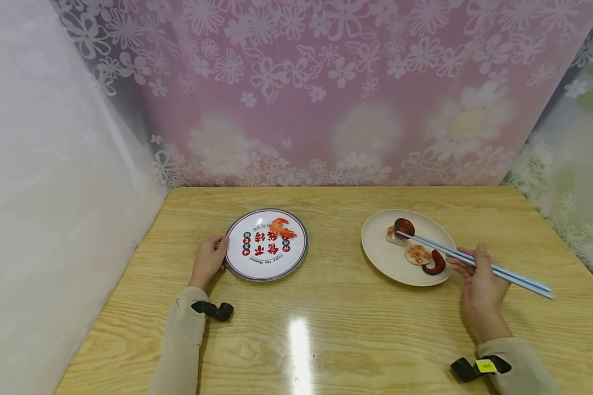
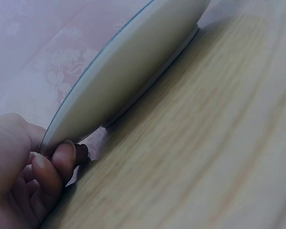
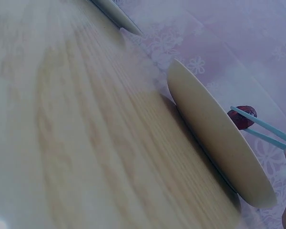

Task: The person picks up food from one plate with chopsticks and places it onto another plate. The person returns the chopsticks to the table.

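Observation:
My left hand pinches the near-left rim of a white plate with red and dark printed characters, thumb above and fingers beneath. An orange shrimp lies on that plate. In my right hand I hold a pair of pale blue chopsticks, reaching over a beige plate. Their tips are at a round, dark reddish-brown food piece; the right wrist view shows this piece between the tips, above the rim. My right fingers are mostly cut off there.
On the beige plate lie a curled dark-red piece, a flat round tan piece and a small pale-and-orange piece. Both plates stand on a wooden table. Flowered pink curtain hangs behind; white sheeting borders the left.

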